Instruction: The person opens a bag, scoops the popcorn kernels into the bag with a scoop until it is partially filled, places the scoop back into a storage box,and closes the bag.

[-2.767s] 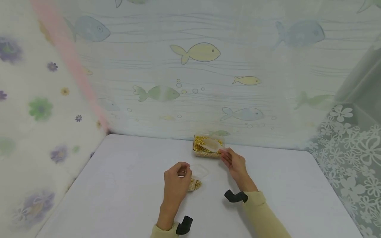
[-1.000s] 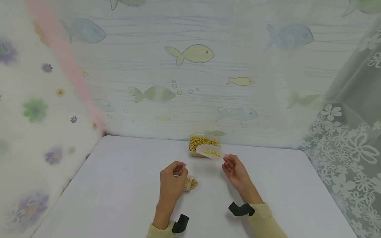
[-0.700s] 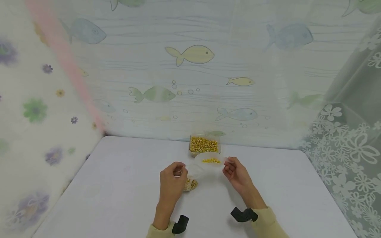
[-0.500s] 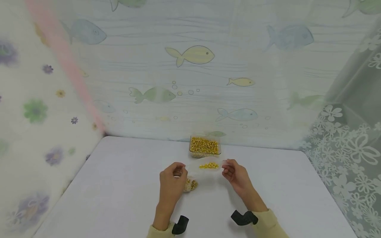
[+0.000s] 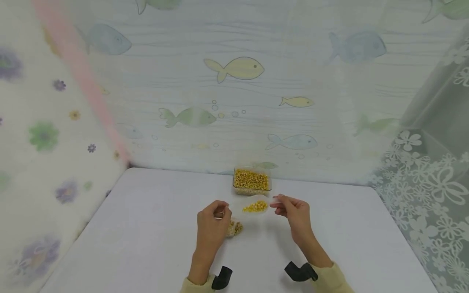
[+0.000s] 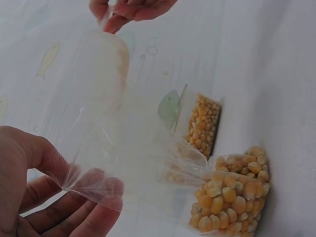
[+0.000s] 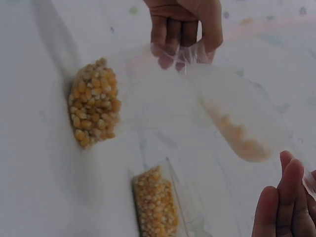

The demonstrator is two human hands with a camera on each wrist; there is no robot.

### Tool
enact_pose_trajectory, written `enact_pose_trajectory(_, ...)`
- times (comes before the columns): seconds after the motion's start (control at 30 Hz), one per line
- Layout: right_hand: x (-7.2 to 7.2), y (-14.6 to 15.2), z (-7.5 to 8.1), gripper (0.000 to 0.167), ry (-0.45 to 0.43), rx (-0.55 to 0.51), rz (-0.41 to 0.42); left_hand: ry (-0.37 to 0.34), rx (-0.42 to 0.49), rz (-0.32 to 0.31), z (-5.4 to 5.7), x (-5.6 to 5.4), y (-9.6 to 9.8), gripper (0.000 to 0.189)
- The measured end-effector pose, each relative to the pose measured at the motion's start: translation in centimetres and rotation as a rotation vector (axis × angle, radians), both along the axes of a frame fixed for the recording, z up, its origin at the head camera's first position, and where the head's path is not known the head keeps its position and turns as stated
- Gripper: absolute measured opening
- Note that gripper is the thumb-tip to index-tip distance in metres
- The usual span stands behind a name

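My left hand [image 5: 213, 224] pinches the upper edge of a clear plastic bag [image 6: 94, 182] between thumb and fingers. The bag stands on the table with corn kernels [image 6: 227, 202] in its bottom. My right hand [image 5: 299, 221] grips the handle of a translucent white scoop [image 5: 261, 197], which carries a small heap of yellow kernels [image 5: 256, 206]. In the right wrist view the scoop [image 7: 237, 94] is tilted at the bag's mouth, overlapping the film near the left fingers. In the left wrist view the scoop's underside [image 6: 101, 69] shows over the bag.
Behind the hands, close to the back wall, a clear rectangular container [image 5: 253, 191] full of corn kernels stands on the white table [image 5: 154, 228]. Fish-patterned cloth hangs at the back. Each wrist bears a black camera mount [image 5: 301, 271].
The right hand has lifted the scoop, now loaded with kernels, out of the container and brought it forward and left to the bag's mouth. The left hand has kept its pinch on the bag.
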State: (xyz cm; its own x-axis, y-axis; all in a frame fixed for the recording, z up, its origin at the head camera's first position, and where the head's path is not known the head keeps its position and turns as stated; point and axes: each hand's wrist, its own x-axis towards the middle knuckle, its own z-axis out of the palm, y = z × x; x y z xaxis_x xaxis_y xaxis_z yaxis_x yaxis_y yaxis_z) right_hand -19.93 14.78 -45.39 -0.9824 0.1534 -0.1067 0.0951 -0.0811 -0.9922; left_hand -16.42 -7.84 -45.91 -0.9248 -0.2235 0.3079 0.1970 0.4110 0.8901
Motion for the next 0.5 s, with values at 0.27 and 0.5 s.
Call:
enact_pose_trajectory(0.27, 1.4, -0.8, 2.0, 0.021, 0.152, 0.22, 0.05, 0.019, 0.01, -0.008, -0.2, -0.1, 0.2, 0.01)
enact_pose_trajectory(0.5, 1.9, -0.8, 2.3, 0.019, 0.237, 0.299, 0.062, 0.003, -0.001, -0.004, -0.1, 0.0, 0.2, 0.01)
